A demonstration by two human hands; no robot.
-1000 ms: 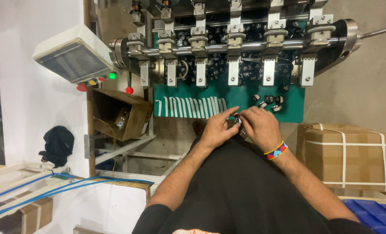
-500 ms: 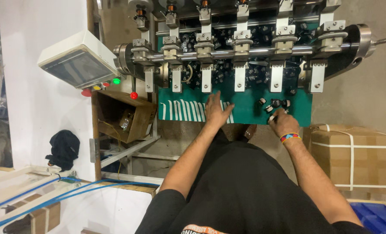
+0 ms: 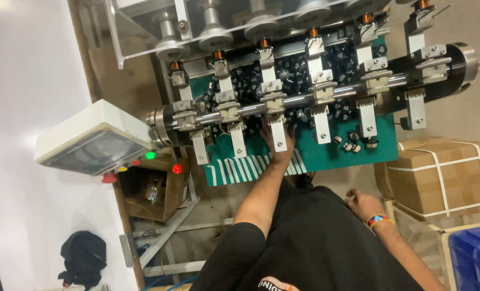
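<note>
Nearest the camera, the right hand (image 3: 362, 205) rests against the person's black shirt (image 3: 326, 242) at the waist, a multicoloured woven wristband (image 3: 378, 219) on its wrist; its fingers are loosely curled and hold nothing. Just to its right stands a brown cardboard carton bound with white straps (image 3: 445, 175), and below that the corner of a blue plastic crate (image 3: 474, 253).

Further out, the left hand (image 3: 279, 141) reaches onto the green work mat (image 3: 326, 156) of the machine, over a row of white strips (image 3: 240, 168) at the mat's near edge. Its fingers lie spread under a metal bracket (image 3: 278, 132) — whether they grip anything cannot be told. A few small black parts (image 3: 353, 144) lie loose on the mat to the right, well apart from this hand.

Beyond runs a long steel shaft (image 3: 304, 99) carrying evenly spaced brackets, with a heap of small black components (image 3: 294, 70) behind it. At left sit a white control box with a grey screen (image 3: 91, 141) — and green and red lamps (image 3: 164, 161) beneath it.
</note>
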